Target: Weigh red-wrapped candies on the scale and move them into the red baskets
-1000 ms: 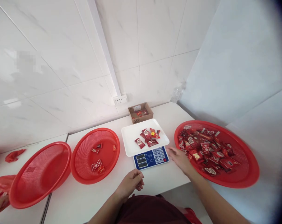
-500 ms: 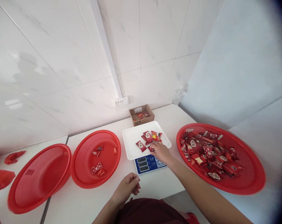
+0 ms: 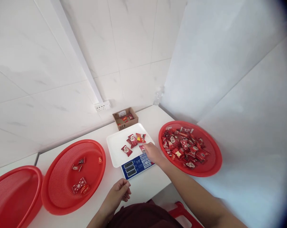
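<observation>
My right hand (image 3: 151, 153) is closed on a small red snack packet (image 3: 142, 148) at the right front edge of the white scale tray (image 3: 114, 146). Its fingertips are partly hidden behind the hand. Several red packets lie on the tray: a single packet (image 3: 126, 150) near the front, a small overlapping group (image 3: 132, 139) and a red and yellow packet (image 3: 140, 137). Below the tray shows the blue panel of the scale (image 3: 139, 165), with dark displays and number keys. My left hand (image 3: 117, 193) hovers before the scale, fingers loosely curled in, with nothing seen in it.
On the right, a red basket (image 3: 218, 158) holds many red packets. A second red basket (image 3: 60, 207), left of the scale, contains several packets; another red basket (image 3: 40, 193) stands farther left. Behind the tray sits a small cardboard box (image 3: 121, 126) with packets. A red stool (image 3: 181, 210) is below the table.
The view has turned right, so everything sits farther left. My right hand has drawn back slightly toward the tray's right edge with a packet in its fingers. My left hand stays curled.
</observation>
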`<action>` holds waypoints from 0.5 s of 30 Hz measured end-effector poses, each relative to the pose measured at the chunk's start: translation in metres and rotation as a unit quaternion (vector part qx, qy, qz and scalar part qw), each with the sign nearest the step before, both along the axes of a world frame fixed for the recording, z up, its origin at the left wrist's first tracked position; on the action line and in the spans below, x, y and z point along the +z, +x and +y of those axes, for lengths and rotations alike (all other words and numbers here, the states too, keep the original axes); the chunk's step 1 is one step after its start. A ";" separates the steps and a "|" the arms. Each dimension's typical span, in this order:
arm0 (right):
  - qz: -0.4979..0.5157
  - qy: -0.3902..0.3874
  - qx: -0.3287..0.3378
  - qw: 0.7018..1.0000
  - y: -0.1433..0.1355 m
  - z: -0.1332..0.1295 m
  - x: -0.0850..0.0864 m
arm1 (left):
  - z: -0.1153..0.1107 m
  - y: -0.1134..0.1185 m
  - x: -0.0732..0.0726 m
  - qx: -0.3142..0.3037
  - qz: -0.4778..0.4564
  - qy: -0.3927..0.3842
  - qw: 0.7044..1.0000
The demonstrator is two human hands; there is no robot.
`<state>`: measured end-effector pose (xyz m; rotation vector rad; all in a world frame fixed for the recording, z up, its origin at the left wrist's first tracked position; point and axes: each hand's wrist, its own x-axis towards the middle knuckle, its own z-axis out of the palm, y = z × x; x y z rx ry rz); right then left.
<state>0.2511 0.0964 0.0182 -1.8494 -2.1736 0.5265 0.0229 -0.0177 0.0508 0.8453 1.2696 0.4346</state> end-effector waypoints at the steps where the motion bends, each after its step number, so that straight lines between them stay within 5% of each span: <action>1: -0.002 0.004 -0.032 0.999 0.011 0.000 0.001 | 0.001 0.000 -0.001 0.000 0.000 0.000 1.000; 9: -0.063 -0.056 -0.261 0.962 0.139 -0.023 -0.010 | 0.001 0.000 -0.007 0.010 0.003 -0.003 1.000; 15: -0.022 -0.165 -0.242 0.956 0.138 -0.032 -0.057 | 0.001 0.004 0.001 -0.004 0.002 0.005 1.000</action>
